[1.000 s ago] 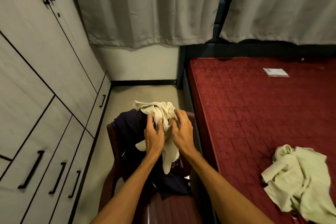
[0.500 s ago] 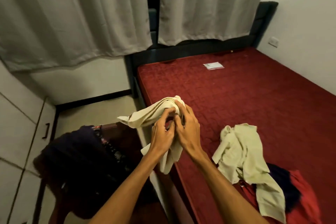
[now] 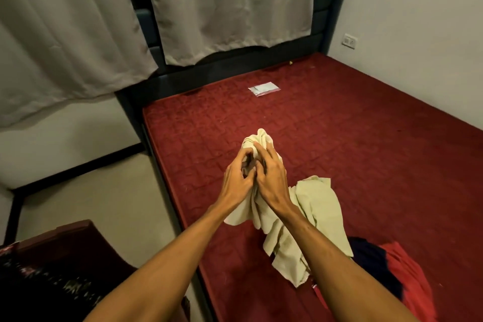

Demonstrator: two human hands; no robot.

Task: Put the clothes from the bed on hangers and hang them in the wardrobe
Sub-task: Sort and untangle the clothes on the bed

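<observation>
Above the bed (image 3: 339, 125), our left hand (image 3: 236, 181) and right hand (image 3: 271, 178) grips clamp the bunched cream garment (image 3: 261, 138); we judge it needs shaking open next.

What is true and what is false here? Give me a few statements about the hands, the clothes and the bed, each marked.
1. The left hand and right hand both grip a cream garment over the bed. True.
2. The bed is blue. False: its top is dark red.
3. A second cream garment lies on the bed beside a red garment. True.
4. A hanger lies on the bed. False: none shows; only a small packet lies at its far end.
</observation>
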